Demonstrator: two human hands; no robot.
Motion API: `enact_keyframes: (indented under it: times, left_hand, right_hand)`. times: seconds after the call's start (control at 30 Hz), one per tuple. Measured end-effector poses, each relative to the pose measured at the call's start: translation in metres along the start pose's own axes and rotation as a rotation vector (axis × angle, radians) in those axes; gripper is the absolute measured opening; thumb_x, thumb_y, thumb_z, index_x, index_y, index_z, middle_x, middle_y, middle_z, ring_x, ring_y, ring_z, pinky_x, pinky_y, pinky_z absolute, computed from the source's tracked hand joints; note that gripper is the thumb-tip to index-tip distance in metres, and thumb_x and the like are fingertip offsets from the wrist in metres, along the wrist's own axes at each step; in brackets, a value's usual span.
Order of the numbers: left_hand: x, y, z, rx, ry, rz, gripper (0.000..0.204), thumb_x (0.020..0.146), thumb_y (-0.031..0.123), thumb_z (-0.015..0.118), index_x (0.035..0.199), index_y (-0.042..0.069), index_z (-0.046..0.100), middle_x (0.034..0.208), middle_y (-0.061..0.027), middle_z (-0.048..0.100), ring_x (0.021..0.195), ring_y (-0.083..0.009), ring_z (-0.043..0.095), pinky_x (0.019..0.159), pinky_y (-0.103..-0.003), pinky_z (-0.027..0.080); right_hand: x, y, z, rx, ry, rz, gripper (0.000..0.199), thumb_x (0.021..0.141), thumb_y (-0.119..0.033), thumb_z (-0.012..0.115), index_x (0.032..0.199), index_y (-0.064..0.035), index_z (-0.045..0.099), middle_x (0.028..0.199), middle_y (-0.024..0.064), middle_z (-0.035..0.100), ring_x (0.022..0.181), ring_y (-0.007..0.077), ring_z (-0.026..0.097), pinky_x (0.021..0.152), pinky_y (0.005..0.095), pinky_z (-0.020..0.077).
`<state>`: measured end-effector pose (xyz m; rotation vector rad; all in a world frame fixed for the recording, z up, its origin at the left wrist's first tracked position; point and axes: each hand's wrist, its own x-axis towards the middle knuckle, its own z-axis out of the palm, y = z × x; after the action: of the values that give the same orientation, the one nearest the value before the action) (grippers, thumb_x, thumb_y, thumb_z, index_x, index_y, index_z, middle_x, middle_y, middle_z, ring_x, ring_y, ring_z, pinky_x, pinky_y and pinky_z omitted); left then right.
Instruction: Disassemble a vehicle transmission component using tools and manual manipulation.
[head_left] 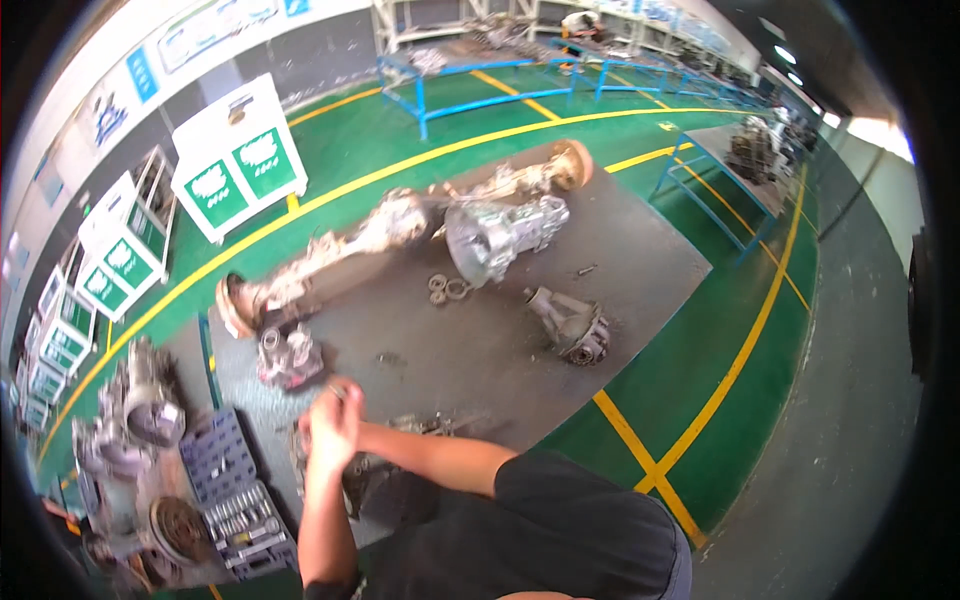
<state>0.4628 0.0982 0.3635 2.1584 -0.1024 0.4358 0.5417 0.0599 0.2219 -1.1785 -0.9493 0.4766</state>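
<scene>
Both hands (330, 428) meet, fingers closed around something small and pale I can't make out, just above the scattered small parts (420, 425). Up-left, near them, sits a small housing (288, 355); the long axle (400, 235) lies beyond, running diagonally.

Both my hands together, low and left of centre.
My left hand (325, 440) and right hand (345, 415) are pressed close, fingers curled, too blurred to tell the grip; my bare left forearm rises from below, my right forearm comes in bent from the right.
</scene>
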Motion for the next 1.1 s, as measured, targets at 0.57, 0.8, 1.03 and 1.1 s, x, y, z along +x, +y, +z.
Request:
enact_keyframes:
  times: [0.57,0.8,1.03,1.1]
  left_hand:
    - [0.004,0.008,-0.042,-0.403,0.129,-0.244,0.011,0.096,-0.001,0.055,0.106,0.0,0.058,0.082,-0.0053,0.06,0.067,-0.0104,0.057,0.055,-0.026,0.047]
    - [0.009,-0.016,-0.041,-0.416,0.372,-0.272,0.009,0.1,0.008,0.053,0.101,0.0,0.057,0.07,-0.0023,0.054,0.066,-0.0112,0.053,0.065,-0.026,0.046]
    - [0.006,-0.013,-0.032,-0.021,-0.012,0.043,0.011,0.098,0.01,0.056,0.103,0.0,0.058,0.077,-0.0064,0.058,0.068,-0.0116,0.056,0.062,-0.028,0.047]
    - [0.002,-0.017,-0.027,-0.095,0.033,0.029,0.01,0.098,0.009,0.056,0.098,0.0,0.058,0.068,-0.0046,0.057,0.061,-0.0111,0.054,0.059,-0.028,0.046]
  right_hand:
    - [0.019,-0.059,-0.085,0.297,-0.395,0.493,0.021,0.083,-0.009,0.069,0.102,-0.0009,0.064,0.091,0.0035,0.067,0.088,0.014,0.062,0.082,0.0301,0.0502]
    - [0.015,-0.089,-0.01,-0.351,-0.962,0.332,0.034,0.085,-0.021,0.069,0.112,0.0001,0.065,0.095,0.0082,0.069,0.086,0.0184,0.063,0.085,0.0345,0.0499]
    - [0.022,-0.026,-0.019,0.029,0.223,0.042,0.025,0.082,-0.013,0.072,0.101,-0.0009,0.062,0.088,0.0037,0.066,0.081,0.0125,0.061,0.076,0.0272,0.0492]
    - [0.011,-0.038,-0.018,0.055,-0.089,0.038,0.028,0.082,-0.015,0.073,0.104,-0.0016,0.064,0.091,0.0037,0.068,0.084,0.0137,0.062,0.081,0.0286,0.0499]
